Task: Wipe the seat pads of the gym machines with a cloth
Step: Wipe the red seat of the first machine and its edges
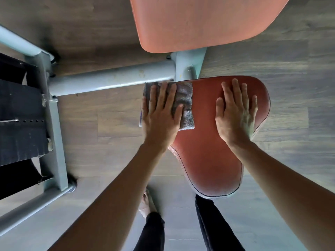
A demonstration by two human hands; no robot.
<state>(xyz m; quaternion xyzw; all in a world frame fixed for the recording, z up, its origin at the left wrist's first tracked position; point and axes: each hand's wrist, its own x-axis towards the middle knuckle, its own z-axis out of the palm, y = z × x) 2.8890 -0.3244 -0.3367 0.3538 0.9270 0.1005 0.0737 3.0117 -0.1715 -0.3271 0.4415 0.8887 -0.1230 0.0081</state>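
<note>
- Nearest the person, two legs in dark trousers (212, 223) and a bare foot (147, 203) stand on the wood floor (108, 124), just short of the narrow near end of the orange seat pad (208, 156).
- The seat pad's long axis runs away from the person, from that narrow near end to a broad far end. Its near half is bare.
- The left hand (160, 115) lies flat with straight, spread fingers. It presses down on the grey cloth (184, 105) and does not clutch it.
- The cloth sits at the far left corner of the seat pad. Part of it hangs past the pad's left edge, and its right part lies on the pad.
- The right hand (235, 113) is also flat and uncurled. It rests palm down on the far right part of the pad and holds nothing. A strip of bare pad separates it from the cloth.
- From the cloth, the uncovered pad lies to the right and back toward the person. The next stroke would probably sweep that way with the left hand, while the right hand steadies the pad or has to lift clear.
- Beyond the pad's far edge a grey frame tube (112, 78) runs leftward toward a black weight stack (20, 113).
- Farthest off, the orange back pad (199, 22) reaches the top edge of the view, with neither hand on it.
</note>
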